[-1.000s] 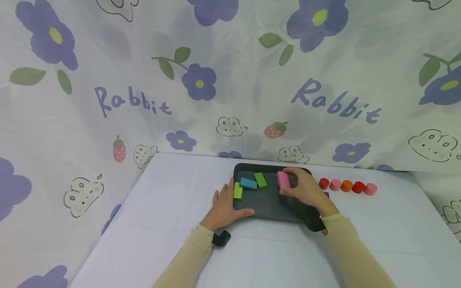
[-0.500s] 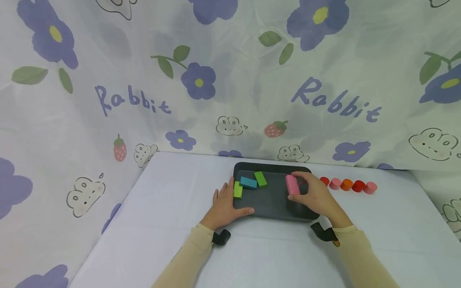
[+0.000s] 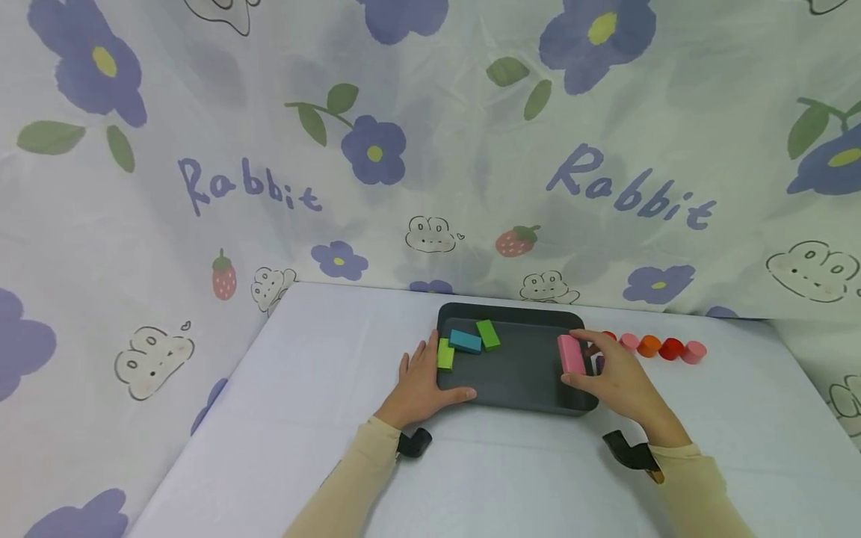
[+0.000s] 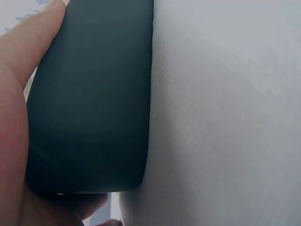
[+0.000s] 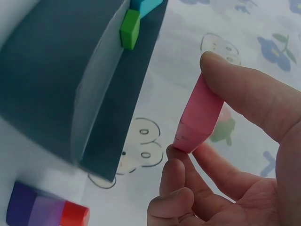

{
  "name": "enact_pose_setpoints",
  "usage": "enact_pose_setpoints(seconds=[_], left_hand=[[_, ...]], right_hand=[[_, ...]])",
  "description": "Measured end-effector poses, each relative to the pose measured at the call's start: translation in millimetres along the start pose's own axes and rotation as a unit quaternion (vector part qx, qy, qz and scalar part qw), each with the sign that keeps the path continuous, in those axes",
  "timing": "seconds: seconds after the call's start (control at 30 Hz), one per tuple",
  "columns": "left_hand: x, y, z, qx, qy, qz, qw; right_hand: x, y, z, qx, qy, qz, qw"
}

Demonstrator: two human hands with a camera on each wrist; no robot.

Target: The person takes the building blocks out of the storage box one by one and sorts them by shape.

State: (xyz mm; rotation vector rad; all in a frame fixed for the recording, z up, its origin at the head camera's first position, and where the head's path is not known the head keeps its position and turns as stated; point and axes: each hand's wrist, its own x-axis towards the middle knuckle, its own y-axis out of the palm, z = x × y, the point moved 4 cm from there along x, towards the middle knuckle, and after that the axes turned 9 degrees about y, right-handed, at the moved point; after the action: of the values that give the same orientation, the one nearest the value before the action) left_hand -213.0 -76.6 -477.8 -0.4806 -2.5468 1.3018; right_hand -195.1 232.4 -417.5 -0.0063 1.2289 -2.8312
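Note:
My right hand [image 3: 620,381] pinches a pink rectangular block [image 3: 571,354] between thumb and fingers, over the right edge of a dark grey tray [image 3: 518,373]. In the right wrist view the pink block [image 5: 202,115] is held off the surface, tilted, beside the tray wall [image 5: 56,80]. My left hand [image 3: 415,388] rests against the tray's front left corner, fingers straight along the left side and thumb at the front rim. Inside the tray's left part lie a lime block [image 3: 445,355], a blue block [image 3: 466,341] and a green block [image 3: 487,335].
Right of the tray, a row of several round pieces includes an orange one [image 3: 649,346] and a pink one [image 3: 694,352]. Dark purple [image 5: 21,205], lilac [image 5: 44,209] and red [image 5: 75,214] pieces stand by the tray's end. A white cloth [image 3: 323,359] covers the table.
My right hand has moved right with the pink block, from above the tray's inside to its right edge. The left hand, the tray and the other blocks stay in place.

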Motion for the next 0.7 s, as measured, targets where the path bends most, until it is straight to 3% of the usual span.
enact_pose_setpoints(seconds=[0.37,0.7], left_hand=[[-0.3,-0.5,-1.9,-0.004,-0.001,-0.001,1.0],[-0.1,-0.7,-2.3,0.001,-0.001,-0.001,1.0]], right_hand=[[-7.6,-14.2,-15.3,-0.008,0.028,-0.006,1.0],[-8.4,-20.5,-25.4,-0.026,0.024,-0.024,0.999]])
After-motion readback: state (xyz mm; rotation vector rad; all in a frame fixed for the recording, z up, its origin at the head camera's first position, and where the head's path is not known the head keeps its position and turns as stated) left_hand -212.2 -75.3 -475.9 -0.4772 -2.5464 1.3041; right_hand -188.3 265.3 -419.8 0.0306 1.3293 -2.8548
